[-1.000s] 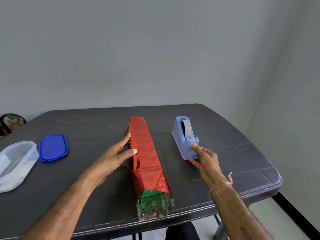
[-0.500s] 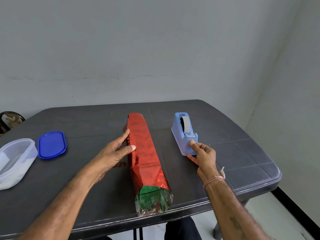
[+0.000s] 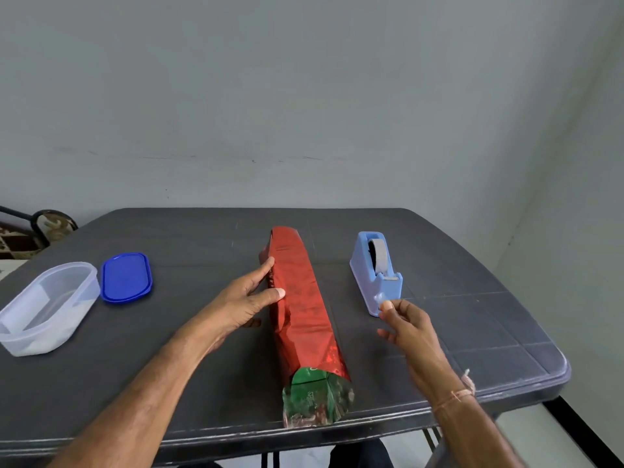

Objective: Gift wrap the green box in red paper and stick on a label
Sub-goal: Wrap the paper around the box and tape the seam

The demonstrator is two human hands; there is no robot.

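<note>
Your left hand point(image 3: 243, 302) rests against the long green cardboard box point(image 3: 314, 396), which lies lengthwise on the dark grey plastic table point(image 3: 472, 315), sleeved in crinkled red foil paper point(image 3: 300, 298). The fingers point(image 3: 263, 270) are straight and held together along the paper's left side. The thumb is spread away from them, its tip pressing on the top face. Nearer you than the thumb, the paper ends and the green end of the box shows at the table edge. Your right hand point(image 3: 410, 329) hovers to the right of the box, apart from it. Its thumb and forefinger tips meet just in front of the cutter end of the light blue plastic tape dispenser point(image 3: 376, 275), and the other fingers curl loosely. You cannot tell whether tape is pinched there. Well left of your left-hand fingers sit a flat blue oval plastic lid point(image 3: 126, 276) and an open translucent plastic tub point(image 3: 47, 309).
</note>
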